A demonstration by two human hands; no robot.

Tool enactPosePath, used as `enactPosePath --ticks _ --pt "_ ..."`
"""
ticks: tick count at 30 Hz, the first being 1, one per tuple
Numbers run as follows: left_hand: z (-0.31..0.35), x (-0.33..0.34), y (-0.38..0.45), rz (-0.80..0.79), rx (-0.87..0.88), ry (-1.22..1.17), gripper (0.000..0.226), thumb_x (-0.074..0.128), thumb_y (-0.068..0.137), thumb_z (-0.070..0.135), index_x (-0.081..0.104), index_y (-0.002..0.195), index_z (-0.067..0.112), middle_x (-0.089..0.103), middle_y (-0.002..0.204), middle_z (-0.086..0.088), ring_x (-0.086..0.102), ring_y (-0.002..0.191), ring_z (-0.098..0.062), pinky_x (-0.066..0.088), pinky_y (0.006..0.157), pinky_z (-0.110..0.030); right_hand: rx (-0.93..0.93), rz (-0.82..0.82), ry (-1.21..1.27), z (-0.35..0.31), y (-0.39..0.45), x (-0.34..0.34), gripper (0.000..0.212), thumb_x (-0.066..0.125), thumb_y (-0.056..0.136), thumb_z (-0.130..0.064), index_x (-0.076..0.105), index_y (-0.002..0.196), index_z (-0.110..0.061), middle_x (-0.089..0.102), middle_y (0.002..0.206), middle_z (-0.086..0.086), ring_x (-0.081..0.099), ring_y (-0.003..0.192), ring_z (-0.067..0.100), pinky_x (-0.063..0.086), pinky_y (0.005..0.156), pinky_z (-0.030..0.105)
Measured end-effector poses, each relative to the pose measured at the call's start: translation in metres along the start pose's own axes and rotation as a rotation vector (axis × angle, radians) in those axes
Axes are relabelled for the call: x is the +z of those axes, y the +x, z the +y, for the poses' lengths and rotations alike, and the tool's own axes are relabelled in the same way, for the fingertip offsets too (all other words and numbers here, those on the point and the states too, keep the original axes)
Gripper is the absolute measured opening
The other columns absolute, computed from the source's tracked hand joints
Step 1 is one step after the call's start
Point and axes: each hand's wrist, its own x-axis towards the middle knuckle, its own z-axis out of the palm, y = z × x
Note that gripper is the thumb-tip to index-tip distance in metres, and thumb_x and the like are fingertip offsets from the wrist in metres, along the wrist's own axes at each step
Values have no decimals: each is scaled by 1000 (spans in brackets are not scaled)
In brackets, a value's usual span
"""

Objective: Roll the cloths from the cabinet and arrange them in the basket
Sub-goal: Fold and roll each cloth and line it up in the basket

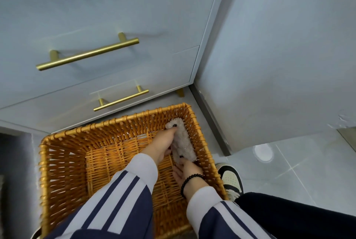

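Note:
An orange wicker basket (63,142) stands on the floor in front of the cabinet. A rolled beige fluffy cloth (184,140) lies inside it along the right wall. My left hand (163,142) grips the far end of the roll, fingers curled round it. At the near end of the roll, my right hand (187,171), with a black bead bracelet on the wrist, touches the cloth with its fingertips. The rest of the basket's woven bottom is bare.
A pale blue-grey cabinet (107,17) with two drawers and brass bar handles (87,54) rises behind the basket. A grey wall panel (279,55) stands at the right. My shoe (231,179) rests on the tiled floor beside the basket's right wall.

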Motion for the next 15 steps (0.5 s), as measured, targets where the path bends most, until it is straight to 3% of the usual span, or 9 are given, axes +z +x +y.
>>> enactPosePath --ticks 5,8,10,12,15 --pt "11 -21 -27 92 42 -28 20 45 100 34 52 114 21 56 105 2 48 103 -20 41 93 -37 19 -30 -51 -10 -19 -8 15 54 92 -3 53 107 -2 58 92 16 58 75 26 54 83 40" --pt "13 -35 -47 130 58 -23 22 43 101 33 55 113 19 60 97 2 54 98 -19 44 91 -38 13 -42 -171 -13 -42 -10 38 54 91 -6 47 129 -4 54 120 20 57 79 28 51 61 39" --pt "13 -43 -64 138 65 -11 28 46 100 34 56 121 17 62 106 -1 56 102 -19 48 84 -35 -5 -61 -233 -13 -62 -12 41 52 93 -7 44 133 -5 51 127 19 57 80 28 48 58 38" --pt "12 -50 -85 144 84 8 33 48 99 34 55 126 16 61 113 -2 58 104 -19 49 75 -32 -34 -80 -255 -15 -80 -15 39 49 94 -8 45 133 -4 51 125 18 58 91 30 50 66 38" --pt "14 -60 -117 146 122 14 34 46 100 33 54 128 15 62 115 -3 60 103 -19 51 76 -31 -85 -133 -243 -22 -110 -17 34 46 98 -10 49 131 -4 52 130 18 56 100 29 49 83 38"
